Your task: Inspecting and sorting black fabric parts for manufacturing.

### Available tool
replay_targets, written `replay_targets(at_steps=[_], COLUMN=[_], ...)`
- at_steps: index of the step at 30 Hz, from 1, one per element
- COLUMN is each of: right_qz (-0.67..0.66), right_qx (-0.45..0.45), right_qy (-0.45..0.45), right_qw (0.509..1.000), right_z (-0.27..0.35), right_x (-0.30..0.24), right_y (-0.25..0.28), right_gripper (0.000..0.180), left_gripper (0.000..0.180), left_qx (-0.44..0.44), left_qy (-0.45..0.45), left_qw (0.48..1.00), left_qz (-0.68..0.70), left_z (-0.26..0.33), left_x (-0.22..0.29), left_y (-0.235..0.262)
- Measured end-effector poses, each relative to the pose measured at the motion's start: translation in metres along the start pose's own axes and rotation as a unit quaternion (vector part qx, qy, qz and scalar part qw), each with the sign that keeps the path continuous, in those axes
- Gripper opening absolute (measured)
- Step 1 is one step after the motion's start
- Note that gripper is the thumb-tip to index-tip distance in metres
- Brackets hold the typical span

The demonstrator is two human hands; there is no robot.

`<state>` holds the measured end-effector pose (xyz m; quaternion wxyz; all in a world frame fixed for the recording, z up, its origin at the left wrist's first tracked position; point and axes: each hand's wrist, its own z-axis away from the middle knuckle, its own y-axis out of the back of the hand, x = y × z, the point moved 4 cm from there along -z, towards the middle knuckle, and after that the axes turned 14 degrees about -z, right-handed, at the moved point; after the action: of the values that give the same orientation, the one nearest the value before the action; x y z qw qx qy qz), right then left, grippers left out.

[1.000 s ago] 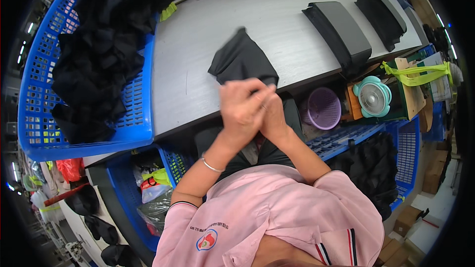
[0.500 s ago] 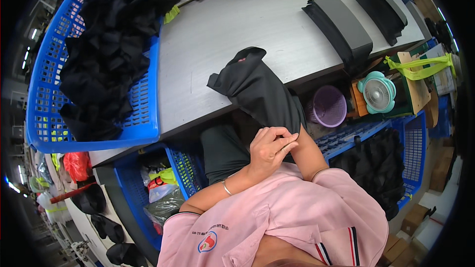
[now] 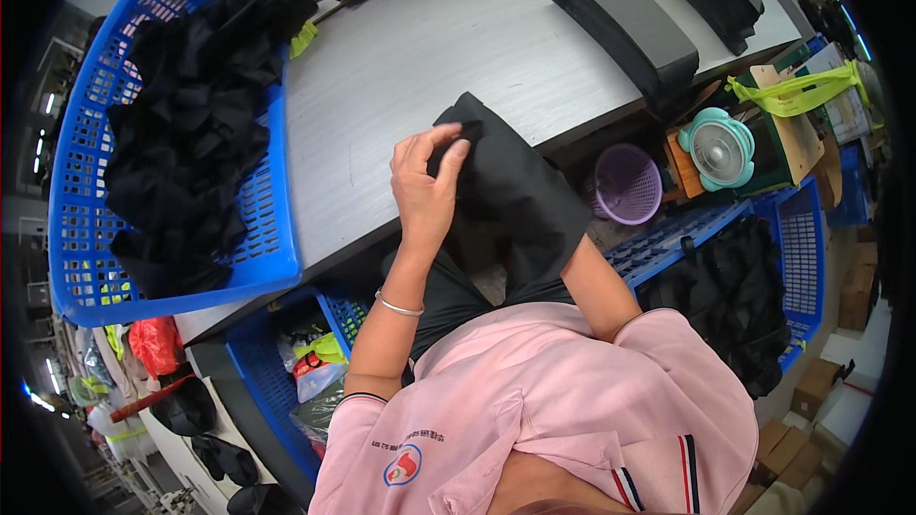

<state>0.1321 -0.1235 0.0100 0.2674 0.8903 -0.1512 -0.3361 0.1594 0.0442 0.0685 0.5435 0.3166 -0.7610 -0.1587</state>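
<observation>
A black fabric piece [image 3: 520, 186], open like a tube or pouch, is pulled over my right forearm [image 3: 601, 291]. My right hand is hidden inside it, so its fingers do not show. At the far end of the cloth, my left hand [image 3: 425, 176] pinches the edge between thumb and forefinger, a silver bangle on that wrist. The piece is held above my lap, overlapping the front edge of the grey table [image 3: 372, 105].
On the left stands a blue basket [image 3: 286, 257] heaped with black cloth [image 3: 186, 133]. Two stacks of flat black pieces [image 3: 639, 33] lie at the far right. Beyond the table edge are a purple bin [image 3: 630, 186], a teal fan [image 3: 720, 148] and another blue crate [image 3: 801, 267] holding black goods.
My left hand has moved from beside my right forearm up to the cloth's far end and now pinches it there. The black piece has turned and looks smoother and wider.
</observation>
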Motion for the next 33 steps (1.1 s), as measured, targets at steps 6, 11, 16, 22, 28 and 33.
replay_targets(at_steps=[6, 11, 16, 22, 28, 33], right_qz=[-0.004, -0.003, -0.001, 0.013, 0.01, -0.313], right_qx=[-0.002, -0.006, -0.002, 0.009, 0.002, 0.148], right_qy=[0.004, -0.008, -0.038, -0.031, 0.004, 0.021], right_qw=[1.0, 1.0, 0.999, 0.999, 1.0, 0.938], right_z=[0.022, 0.015, -0.054, -0.069, -0.078, -0.073], right_x=[-0.018, -0.02, -0.003, 0.02, 0.015, 0.031], right_y=[0.031, 0.026, -0.009, 0.004, 0.006, -0.026], right_gripper=[0.021, 0.021, 0.02, 0.02, 0.019, 0.011], left_gripper=[0.016, 0.035, 0.056, 0.068, 0.014, 0.013], left_qx=[0.0, -0.016, 0.038, 0.008, -0.051, -0.032], left_qy=[0.179, 0.056, -0.166, -0.146, 0.01, 0.193], left_qw=[0.957, 0.995, 0.978, 0.989, 0.984, 0.893], left_qz=[0.227, 0.082, -0.123, -0.035, 0.173, 0.405], left_z=[0.007, 0.002, 0.005, 0.06, 0.066, 0.029], left_x=[-0.026, 0.0, 0.03, 0.057, 0.012, -0.028], left_y=[-0.014, -0.009, 0.004, -0.013, -0.027, -0.033])
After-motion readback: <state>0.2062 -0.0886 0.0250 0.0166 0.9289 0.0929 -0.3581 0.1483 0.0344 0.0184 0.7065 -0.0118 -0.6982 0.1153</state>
